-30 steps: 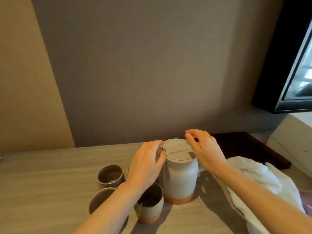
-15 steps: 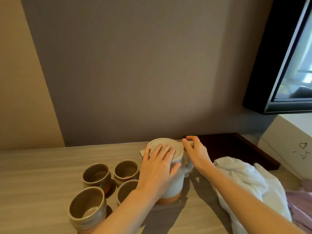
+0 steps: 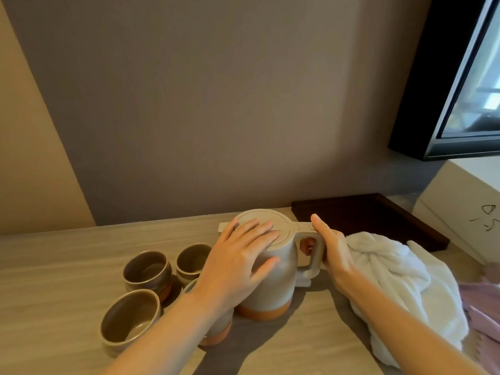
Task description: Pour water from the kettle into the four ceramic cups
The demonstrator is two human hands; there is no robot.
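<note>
A cream ceramic kettle (image 3: 281,290) with an orange base stands upright on the wooden table (image 3: 54,266). My left hand (image 3: 240,263) lies flat across its lid and upper side, fingers spread. My right hand (image 3: 331,253) wraps the handle on the kettle's right, fingers curled through it. Left of the kettle stand brown-grey ceramic cups: one at the back left (image 3: 148,269), one behind it to the right (image 3: 192,261), one at the front left (image 3: 130,320). A fourth cup (image 3: 216,328) is mostly hidden under my left forearm.
A crumpled white towel (image 3: 400,282) lies right of the kettle, under my right forearm. A dark wooden tray (image 3: 378,215) sits behind it by the wall. A white box (image 3: 465,212) and a black-framed screen (image 3: 460,77) are at the far right.
The kettle has turned so its handle faces right, and my right hand has closed around the handle. My left hand stays on the lid. The view has shifted left, showing more cups.
</note>
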